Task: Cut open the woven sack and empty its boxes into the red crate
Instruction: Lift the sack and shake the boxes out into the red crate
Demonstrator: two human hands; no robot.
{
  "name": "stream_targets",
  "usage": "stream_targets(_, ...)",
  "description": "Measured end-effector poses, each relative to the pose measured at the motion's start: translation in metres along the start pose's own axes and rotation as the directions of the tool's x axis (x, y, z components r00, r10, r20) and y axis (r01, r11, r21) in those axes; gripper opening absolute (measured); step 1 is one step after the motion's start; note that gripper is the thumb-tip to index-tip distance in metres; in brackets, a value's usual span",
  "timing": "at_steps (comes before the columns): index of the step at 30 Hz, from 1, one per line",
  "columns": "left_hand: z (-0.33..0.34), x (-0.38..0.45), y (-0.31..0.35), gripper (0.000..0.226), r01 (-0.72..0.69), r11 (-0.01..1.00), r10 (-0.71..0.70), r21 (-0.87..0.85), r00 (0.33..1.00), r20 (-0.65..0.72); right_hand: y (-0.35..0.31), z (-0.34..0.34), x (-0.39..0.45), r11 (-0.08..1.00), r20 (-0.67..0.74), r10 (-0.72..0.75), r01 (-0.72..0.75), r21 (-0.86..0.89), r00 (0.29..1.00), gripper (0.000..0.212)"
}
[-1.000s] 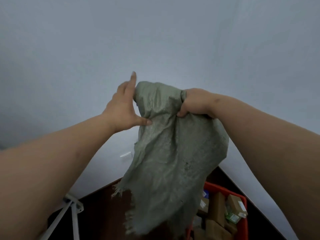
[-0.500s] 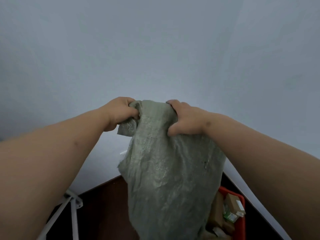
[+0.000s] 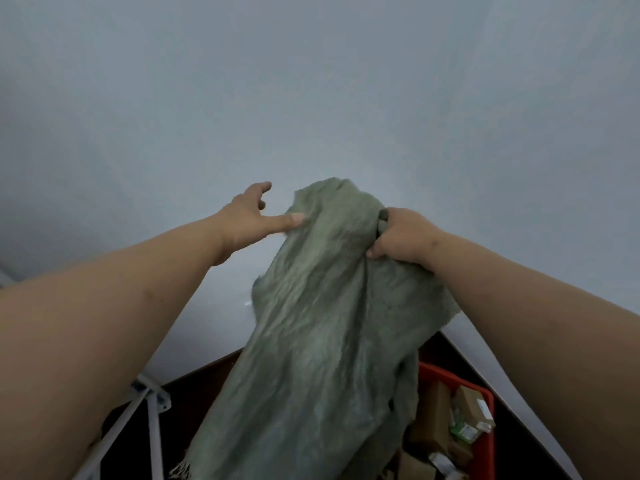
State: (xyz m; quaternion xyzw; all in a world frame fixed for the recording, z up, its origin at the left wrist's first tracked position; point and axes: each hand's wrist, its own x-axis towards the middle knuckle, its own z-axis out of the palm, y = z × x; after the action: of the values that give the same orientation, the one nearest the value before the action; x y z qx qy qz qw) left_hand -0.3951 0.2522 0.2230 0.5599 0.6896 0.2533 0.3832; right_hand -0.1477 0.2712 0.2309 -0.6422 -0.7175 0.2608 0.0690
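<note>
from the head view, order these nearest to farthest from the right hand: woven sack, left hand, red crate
1. woven sack: gripped by the right hand at its top.
2. left hand: across the sack's top, to the left.
3. red crate: far below, lower right.

The right hand (image 3: 403, 237) grips the top of the green sack (image 3: 322, 334) and holds it up. The left hand (image 3: 247, 216) is spread, thumb touching the sack. Below, boxes (image 3: 433, 415) lie in the red crate (image 3: 485, 448)
</note>
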Motion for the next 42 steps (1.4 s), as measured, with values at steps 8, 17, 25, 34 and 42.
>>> stream_targets(8,0.023,-0.011,0.016,0.086,0.217,0.975,-0.222,0.057,0.969,0.11,0.003,0.006,0.007,0.984,-0.19,0.146,-0.123,0.126,0.971,0.031)
stream_targets(17,0.046,-0.012,0.014,0.12,0.424,0.815,-0.329,-0.394,0.9,0.287,-0.01,0.006,-0.021,0.464,0.348,0.134,-0.369,0.806,0.928,0.032)
stream_targets(25,0.046,-0.007,0.023,0.067,0.279,0.621,-0.186,-0.732,0.96,0.208,0.002,0.021,-0.018,0.832,0.204,0.183,-0.262,0.489,0.962,0.077)
stream_targets(34,0.051,-0.023,0.057,0.107,-0.079,0.936,0.092,-0.344,0.996,0.021,-0.023,0.013,-0.018,0.58,0.24,0.049,-0.223,0.784,0.97,0.096)
stream_targets(42,0.045,-0.028,0.06,0.068,-0.076,0.95,0.135,-0.304,0.974,0.179,-0.013,0.009,-0.006,0.316,-0.113,0.321,0.006,0.949,0.94,0.036)
